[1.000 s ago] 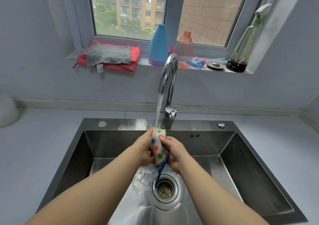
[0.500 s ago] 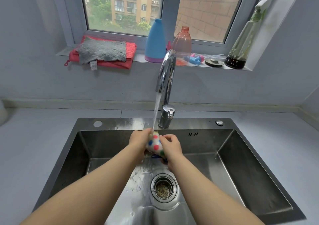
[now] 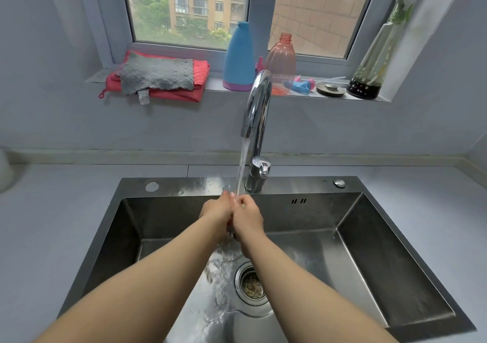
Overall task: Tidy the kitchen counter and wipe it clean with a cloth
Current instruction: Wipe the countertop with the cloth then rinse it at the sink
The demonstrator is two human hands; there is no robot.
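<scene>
**Two hands squeeze a cloth under a running tap**

We look down along two bare forearms that reach out over a steel sink. Nearest us, in the sink floor, lies the drain, with debris in its strainer and water splashing just to its left.

Beyond it the left hand and right hand meet above the basin. They are pressed together, fingers curled and clamped on a cloth. The cloth is almost wholly hidden between the palms. Only a reddish sliver shows low down where the hands join.

A stream of water falls from the curved chrome tap onto the fingertips. The tap stands on the sink's back rim, which is spotted with drops. A pale counter surrounds the sink. A white object, too blurred to name, sits at its far left.

Farther back, on the sill, a grey rag lies on a folded red towel. To their right stand a blue bottle, an open-necked pink bottle, a round metal plug and a spray bottle with dark liquid at its bottom. Behind them the window shows trees and a building.
</scene>
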